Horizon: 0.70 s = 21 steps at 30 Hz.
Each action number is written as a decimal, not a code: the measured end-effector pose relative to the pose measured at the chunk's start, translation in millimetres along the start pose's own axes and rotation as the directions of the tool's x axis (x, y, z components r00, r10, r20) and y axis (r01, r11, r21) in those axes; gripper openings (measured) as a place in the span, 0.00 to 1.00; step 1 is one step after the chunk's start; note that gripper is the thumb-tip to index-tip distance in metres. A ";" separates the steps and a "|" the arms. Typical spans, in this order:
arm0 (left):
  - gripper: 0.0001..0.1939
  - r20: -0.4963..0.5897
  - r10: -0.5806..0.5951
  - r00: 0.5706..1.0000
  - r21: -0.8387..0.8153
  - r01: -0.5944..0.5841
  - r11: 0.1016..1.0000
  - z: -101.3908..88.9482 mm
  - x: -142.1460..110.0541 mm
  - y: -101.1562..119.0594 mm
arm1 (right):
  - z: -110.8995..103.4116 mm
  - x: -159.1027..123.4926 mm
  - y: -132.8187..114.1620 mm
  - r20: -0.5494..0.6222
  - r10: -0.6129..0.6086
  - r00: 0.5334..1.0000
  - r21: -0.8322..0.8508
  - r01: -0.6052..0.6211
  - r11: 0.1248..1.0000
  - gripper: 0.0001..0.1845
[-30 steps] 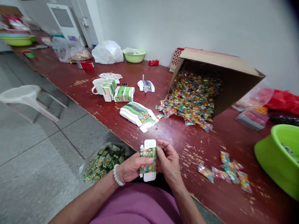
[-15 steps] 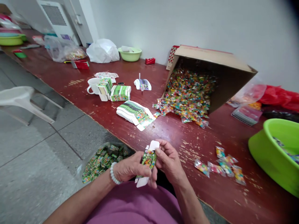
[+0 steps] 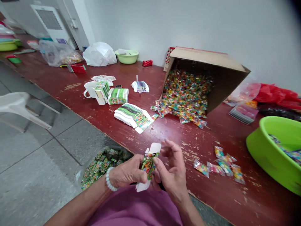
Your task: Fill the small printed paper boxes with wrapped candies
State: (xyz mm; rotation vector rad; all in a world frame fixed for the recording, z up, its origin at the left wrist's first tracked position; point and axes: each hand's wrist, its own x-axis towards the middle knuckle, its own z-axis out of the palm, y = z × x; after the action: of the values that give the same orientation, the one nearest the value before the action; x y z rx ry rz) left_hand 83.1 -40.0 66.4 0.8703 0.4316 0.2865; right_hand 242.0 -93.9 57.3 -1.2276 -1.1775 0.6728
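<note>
Printed carton (image 3: 148,164) between left hand (image 3: 127,171) and right hand (image 3: 170,168) (probably half-folded)

You're in a small packing workroom: a long, scuffed, red-painted wooden bench (image 3: 63,78) runs along a white wall (image 3: 188,22), holding a tipped brown cardboard carton (image 3: 207,56) of wrapped sweets (image 3: 185,94), flat green-and-white printed paper boxes (image 3: 130,114) and a lime-green plastic basin (image 3: 263,150)

Loose candy packets (image 3: 219,166) between the right hand (image 3: 171,166) and the green plastic basin (image 3: 270,147), flattened printed cartons (image 3: 134,117) straight ahead.
</note>
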 end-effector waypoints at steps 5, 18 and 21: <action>0.30 -0.028 0.028 0.999 0.141 -0.023 0.990 1.0 0.4 3.7 | -13.6 2.7 -12.5 0.235 -0.208 0.949 -0.363 0.284 0.887 0.11; 0.20 0.028 -0.141 0.990 0.379 0.120 0.917 -7.2 2.7 9.6 | -35.6 17.5 -17.4 0.501 -0.074 0.862 -0.194 0.195 0.961 0.08; 0.16 -0.019 -0.114 0.993 0.419 0.112 0.901 -11.0 3.4 7.1 | -37.6 18.1 -15.3 0.567 0.048 0.822 -0.160 0.053 0.986 0.09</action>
State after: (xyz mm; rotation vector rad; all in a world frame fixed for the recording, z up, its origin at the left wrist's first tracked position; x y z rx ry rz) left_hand 80.4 -26.7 64.9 1.2631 0.5476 0.0811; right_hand 279.8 -94.9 80.6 -1.1975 -1.7649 0.9983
